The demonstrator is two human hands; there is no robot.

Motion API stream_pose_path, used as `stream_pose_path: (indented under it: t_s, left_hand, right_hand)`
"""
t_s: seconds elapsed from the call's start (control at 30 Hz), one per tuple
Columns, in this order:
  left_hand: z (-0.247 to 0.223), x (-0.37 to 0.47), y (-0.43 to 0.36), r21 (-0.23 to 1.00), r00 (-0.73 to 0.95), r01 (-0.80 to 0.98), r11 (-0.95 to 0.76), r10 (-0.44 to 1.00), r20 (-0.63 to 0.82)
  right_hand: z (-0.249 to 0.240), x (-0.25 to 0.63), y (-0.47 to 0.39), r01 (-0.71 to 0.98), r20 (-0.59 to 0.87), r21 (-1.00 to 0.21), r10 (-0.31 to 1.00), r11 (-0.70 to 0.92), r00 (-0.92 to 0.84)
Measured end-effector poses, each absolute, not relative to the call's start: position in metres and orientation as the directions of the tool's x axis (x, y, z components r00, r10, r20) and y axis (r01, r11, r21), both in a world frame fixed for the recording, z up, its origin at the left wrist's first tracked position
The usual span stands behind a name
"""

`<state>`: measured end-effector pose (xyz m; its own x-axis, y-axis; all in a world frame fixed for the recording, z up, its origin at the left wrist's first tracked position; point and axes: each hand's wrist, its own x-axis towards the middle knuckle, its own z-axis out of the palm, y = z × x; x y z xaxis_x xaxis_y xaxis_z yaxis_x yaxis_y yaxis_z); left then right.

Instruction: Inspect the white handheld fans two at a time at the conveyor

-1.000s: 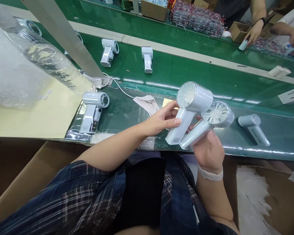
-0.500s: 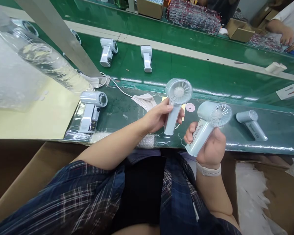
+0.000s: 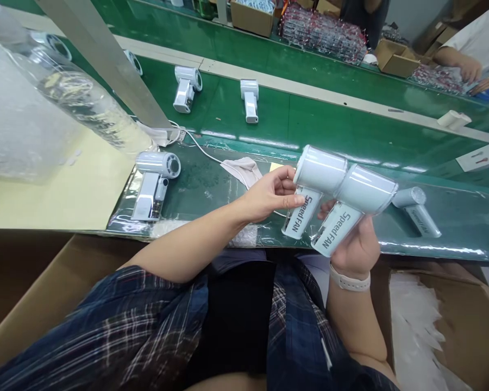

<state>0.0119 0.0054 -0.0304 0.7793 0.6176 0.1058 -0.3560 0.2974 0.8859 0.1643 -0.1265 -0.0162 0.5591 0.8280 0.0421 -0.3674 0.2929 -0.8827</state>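
Note:
Two pale blue handheld fans marked "Speed FAN" are held side by side above the bench's front edge. My left hand is closed on the handle of the left handheld fan, thumb across its front. The right handheld fan sits in my right hand, its handle resting against the palm and fingers partly hidden behind it. The two fan heads look to touch or overlap. To the right another handheld fan lies on the bench, and one with its handle's inside exposed stands at the left.
More fans lie on the green belt. A slanted metal post and a clear plastic bottle rise at left. A pink cloth is behind my left wrist. Across the belt, people's hands work.
Both fans have been turned, so their grilles face away and their lettered sides show. My left hand has brought its fan rightward against the other one.

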Motion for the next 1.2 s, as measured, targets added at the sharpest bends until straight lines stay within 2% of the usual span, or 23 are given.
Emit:
stream_pose_path:
  t_s: [0.3, 0.53, 0.6, 0.7, 0.77, 0.83, 0.93, 1.03, 1.13, 1.2]
  left_hand:
    - [-0.035, 0.013, 0.008, 0.890, 0.797, -0.321, 0.322, 0.599, 0.070]
    - [-0.028, 0.010, 0.008, 0.927, 0.791, -0.294, 0.233, 0.603, 0.099]
    - [-0.026, 0.009, 0.007, 0.953, 0.758, -0.275, 0.127, 0.639, 0.134]
    - [-0.026, 0.008, 0.006, 0.956, 0.660, -0.255, -0.145, 0.696, 0.281]
    - [-0.026, 0.009, 0.005, 0.908, 0.582, -0.244, -0.342, 0.697, 0.419]
    - [-0.027, 0.010, 0.003, 0.852, 0.501, -0.243, -0.464, 0.692, 0.520]
    - [-0.029, 0.009, -0.001, 0.820, 0.403, -0.270, -0.505, 0.714, 0.572]
    - [-0.035, 0.003, -0.006, 0.796, 0.373, -0.323, -0.512, 0.704, 0.605]
    - [-0.042, -0.006, -0.009, 0.814, 0.376, -0.323, -0.484, 0.723, 0.579]
    - [-0.045, -0.010, -0.011, 0.875, 0.408, -0.281, -0.395, 0.776, 0.481]
  right_hand:
    - [-0.024, 0.162, -0.124, -0.416, -0.078, -0.889, 0.835, 0.189, 0.545]
    - [-0.025, 0.164, -0.123, -0.369, -0.019, -0.904, 0.841, 0.217, 0.540]
    - [-0.025, 0.165, -0.126, -0.296, 0.043, -0.924, 0.834, 0.243, 0.549]
    - [-0.025, 0.166, -0.131, -0.084, 0.197, -0.955, 0.821, 0.284, 0.536]
    - [-0.023, 0.167, -0.134, 0.092, 0.307, -0.949, 0.816, 0.301, 0.490]
    - [-0.021, 0.168, -0.136, 0.252, 0.425, -0.904, 0.792, 0.345, 0.439]
    - [-0.019, 0.169, -0.137, 0.430, 0.591, -0.792, 0.720, 0.433, 0.364]
    - [-0.020, 0.168, -0.139, 0.527, 0.662, -0.725, 0.662, 0.444, 0.352]
    - [-0.026, 0.167, -0.145, 0.507, 0.620, -0.772, 0.629, 0.383, 0.469]
    - [-0.031, 0.168, -0.150, 0.405, 0.520, -0.850, 0.657, 0.336, 0.547]
